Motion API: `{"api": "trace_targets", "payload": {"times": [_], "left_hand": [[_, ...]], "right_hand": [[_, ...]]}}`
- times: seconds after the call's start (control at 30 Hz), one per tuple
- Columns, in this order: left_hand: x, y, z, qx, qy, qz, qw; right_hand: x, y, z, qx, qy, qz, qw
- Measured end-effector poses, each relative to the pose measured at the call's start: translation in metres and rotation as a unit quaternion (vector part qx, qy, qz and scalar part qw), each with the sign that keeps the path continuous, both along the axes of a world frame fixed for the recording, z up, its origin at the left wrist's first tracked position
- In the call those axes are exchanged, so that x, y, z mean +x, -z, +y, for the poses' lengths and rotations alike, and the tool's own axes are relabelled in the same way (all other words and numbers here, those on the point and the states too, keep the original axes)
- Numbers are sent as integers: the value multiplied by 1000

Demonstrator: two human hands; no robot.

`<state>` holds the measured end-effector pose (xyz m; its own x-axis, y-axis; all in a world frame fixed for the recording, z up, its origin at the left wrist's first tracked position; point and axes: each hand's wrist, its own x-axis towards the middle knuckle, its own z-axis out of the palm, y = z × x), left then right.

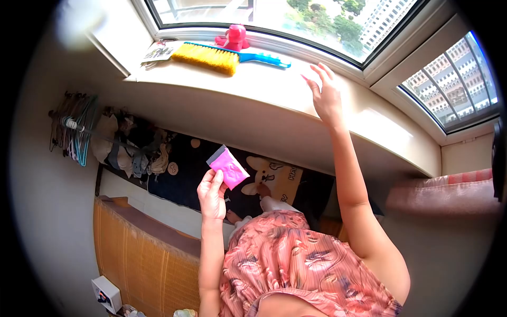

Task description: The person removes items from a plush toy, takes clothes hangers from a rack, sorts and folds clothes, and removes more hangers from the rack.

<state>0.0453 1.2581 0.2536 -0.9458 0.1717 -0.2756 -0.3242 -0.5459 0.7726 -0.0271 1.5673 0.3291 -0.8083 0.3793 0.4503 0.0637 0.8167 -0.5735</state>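
My left hand [212, 193] pinches a small, flat pink packet [230, 168] between thumb and fingers; a dark grey strip runs along its upper left edge. It is held up in front of my body, above the floor. My right hand [326, 95] reaches over the sunlit windowsill [296, 87], fingers apart with nothing in them. Left of that hand lies a brush with a blue handle [266, 59] and yellow bristles [206, 58], apart from the fingers. Behind the brush sits a pink-red figure [234, 38].
Papers or a small packet [160, 51] lie at the sill's left end. Hangers [74, 124] hang at the left, beside piled clothes [127, 142]. A dark mat [182, 174] with a cartoon print covers the floor. A woven bed mat [140, 253] is lower left; a pink cloth [446, 193] is right.
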Motion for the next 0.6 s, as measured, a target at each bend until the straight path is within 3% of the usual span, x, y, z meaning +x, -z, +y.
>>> {"api": "trace_targets", "payload": {"times": [0.03,0.17,0.3,0.4,0.5,0.57,0.6], "left_hand": [[-6,-2,5,-5,12,4,1000],[-28,-21,35,-36,54,16,998],[-54,-33,60,-67,89,45,993],[-80,-52,88,-83,107,67,989],[-117,-57,114,-83,143,131,978],[-117,-61,133,-170,54,204,963],[-115,-57,135,-331,6,315,889]], "right_hand": [[4,6,5,67,5,62,996],[23,24,23,-12,1,33,999],[15,26,31,-10,16,25,999],[4,28,29,-111,-34,-43,992],[-3,30,25,-35,-57,-18,998],[-3,27,27,27,-51,2,998],[-2,25,30,56,-47,13,997]]}}
